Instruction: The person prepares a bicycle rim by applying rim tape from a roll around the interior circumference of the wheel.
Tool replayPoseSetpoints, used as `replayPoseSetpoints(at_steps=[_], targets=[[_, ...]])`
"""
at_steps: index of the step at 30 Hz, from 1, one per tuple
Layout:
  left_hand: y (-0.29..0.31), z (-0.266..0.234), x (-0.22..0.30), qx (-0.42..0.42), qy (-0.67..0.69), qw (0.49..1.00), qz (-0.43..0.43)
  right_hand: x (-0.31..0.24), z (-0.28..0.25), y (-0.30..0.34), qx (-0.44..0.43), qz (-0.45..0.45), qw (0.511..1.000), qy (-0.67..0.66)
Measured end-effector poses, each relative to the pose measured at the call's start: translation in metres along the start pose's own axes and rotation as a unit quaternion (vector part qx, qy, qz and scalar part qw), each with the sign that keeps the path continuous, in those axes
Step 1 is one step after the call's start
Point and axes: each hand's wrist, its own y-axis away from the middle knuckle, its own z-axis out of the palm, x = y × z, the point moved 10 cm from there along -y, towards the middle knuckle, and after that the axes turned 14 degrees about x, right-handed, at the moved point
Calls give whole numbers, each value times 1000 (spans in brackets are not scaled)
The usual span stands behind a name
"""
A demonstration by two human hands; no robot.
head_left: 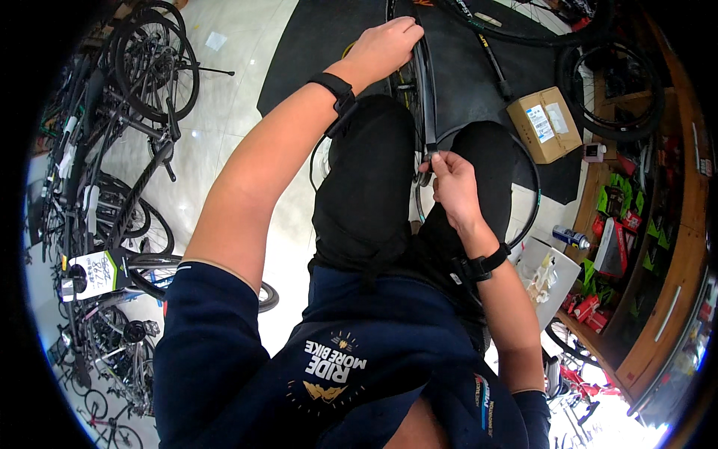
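Hands (419, 112) gripping bicycle wheel (425, 82), plastic-filled white bin (568, 280) beside

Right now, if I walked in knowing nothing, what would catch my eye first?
Most striking is the bicycle wheel standing between the seated person's knees at top centre: the left hand grips its upper rim, while the right hand pinches a black strip, perhaps tyre or rim tape, lower down. To the left stands a row of parked bicycles; to the right, a cardboard box on the dark mat.
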Motion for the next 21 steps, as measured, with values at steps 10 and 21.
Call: replayPoseSetpoints(at_steps=[10, 21], targets=[[-2, -8, 5, -5, 30, 999, -22, 6, -7, -9, 27, -4, 998, 58], [21, 5, 44, -79, -253, 960, 89, -4, 1, -24, 64, -60, 993, 78]])
